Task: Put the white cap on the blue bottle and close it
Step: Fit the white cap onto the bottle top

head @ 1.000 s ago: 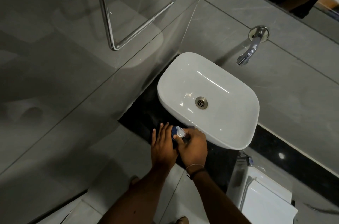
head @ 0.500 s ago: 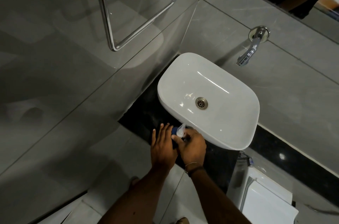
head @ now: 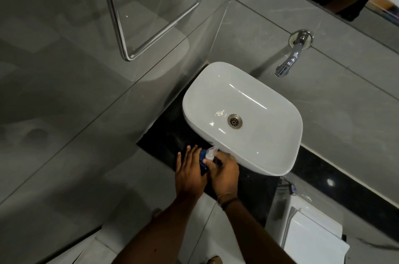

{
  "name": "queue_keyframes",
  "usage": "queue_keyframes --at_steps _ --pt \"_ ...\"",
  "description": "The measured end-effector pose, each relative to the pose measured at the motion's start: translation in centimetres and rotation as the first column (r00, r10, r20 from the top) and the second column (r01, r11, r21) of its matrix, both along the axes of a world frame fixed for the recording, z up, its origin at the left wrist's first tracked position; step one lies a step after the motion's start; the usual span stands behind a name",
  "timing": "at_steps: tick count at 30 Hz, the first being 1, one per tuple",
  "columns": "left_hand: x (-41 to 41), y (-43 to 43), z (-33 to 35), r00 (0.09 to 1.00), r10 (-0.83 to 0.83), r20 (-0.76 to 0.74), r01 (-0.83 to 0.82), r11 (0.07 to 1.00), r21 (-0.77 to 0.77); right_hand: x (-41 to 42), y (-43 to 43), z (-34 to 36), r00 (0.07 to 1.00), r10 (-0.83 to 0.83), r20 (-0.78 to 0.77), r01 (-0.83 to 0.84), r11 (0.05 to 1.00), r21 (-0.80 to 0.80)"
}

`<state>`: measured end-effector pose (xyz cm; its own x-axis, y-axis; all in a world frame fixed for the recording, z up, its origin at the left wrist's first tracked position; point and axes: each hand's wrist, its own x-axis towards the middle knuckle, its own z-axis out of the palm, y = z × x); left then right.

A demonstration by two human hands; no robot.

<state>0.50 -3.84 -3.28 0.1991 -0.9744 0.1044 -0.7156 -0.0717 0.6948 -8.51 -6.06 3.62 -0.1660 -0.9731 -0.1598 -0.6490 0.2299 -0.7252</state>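
The bottle (head: pixel 203 161) stood on the black counter (head: pixel 168 134), just in front of the sink's (head: pixel 241 119) near left corner, almost hidden between 2 hands. Only a strip of its blue body showed in the gap between them. The left hand (head: pixel 190 170) was wrapped around the bottle's left side, fingers flat against it and pointing toward the wall, gripping it. The right hand (head: pixel 224 174) was curled over the bottle's top from the right, its thumb and fingers pinched on the cap (head: pixel 210 153). The cap sat at the bottle's top, touching the sink's outer wall or just short of it; whether it was seated fully on the neck could not be told, since the fingers covered the join. The cap looked pale and half clear rather than solid white, though the picture was soft there. What the bottle held could not be seen.

The sink was a white rounded basin resting on the counter, with nothing in it but 1 metal drain (head: pixel 235 120) at the middle and some bright glints on the glaze. A chrome tap (head: pixel 289 62) came out of the grey tiled wall above its far right edge. A thin band (head: pixel 226 200) circled the right wrist. At lower right, beside the counter, stood a white toilet tank (head: pixel 313 233).
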Motion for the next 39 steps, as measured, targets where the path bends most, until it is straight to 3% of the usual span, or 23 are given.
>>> queue_keyframes --at_steps 3,5,12,18,22,24,31,39 --pt "-0.1 -0.1 0.1 1.0 0.024 -0.001 -0.024 1.0 -0.018 1.6 0.5 0.1 0.967 -0.243 0.069 0.245 0.97 -0.008" --pt "-0.2 -0.1 0.2 1.0 0.031 0.005 -0.031 0.999 -0.025 2.0 0.5 0.3 0.949 -0.286 0.135 0.288 0.958 0.007" --pt "0.1 0.0 0.4 1.0 -0.017 0.026 0.016 1.0 0.026 -0.9 -0.7 0.8 0.988 0.01 0.154 -0.03 0.991 0.127" --pt "0.2 0.0 0.6 1.0 -0.011 0.015 0.011 1.0 0.024 -0.8 0.6 1.0 0.978 -0.194 0.071 0.187 0.978 0.093" --pt "0.1 -0.1 0.7 1.0 -0.004 0.004 0.004 0.999 0.037 -1.0 0.5 1.0 0.972 -0.08 0.22 0.058 0.993 0.107" --pt "0.1 0.0 0.7 1.0 -0.015 0.015 0.014 0.999 0.043 -0.9 0.1 1.0 0.977 -0.005 0.215 -0.016 0.995 0.098" --pt "0.2 0.0 0.5 1.0 -0.022 0.004 0.021 0.998 0.061 -0.2 0.3 0.6 0.975 -0.127 0.182 0.114 0.99 0.079" --pt "0.1 0.0 1.0 1.0 -0.003 -0.013 0.003 0.998 0.069 -1.2 1.0 1.2 0.985 -0.058 0.161 0.043 0.995 0.091"
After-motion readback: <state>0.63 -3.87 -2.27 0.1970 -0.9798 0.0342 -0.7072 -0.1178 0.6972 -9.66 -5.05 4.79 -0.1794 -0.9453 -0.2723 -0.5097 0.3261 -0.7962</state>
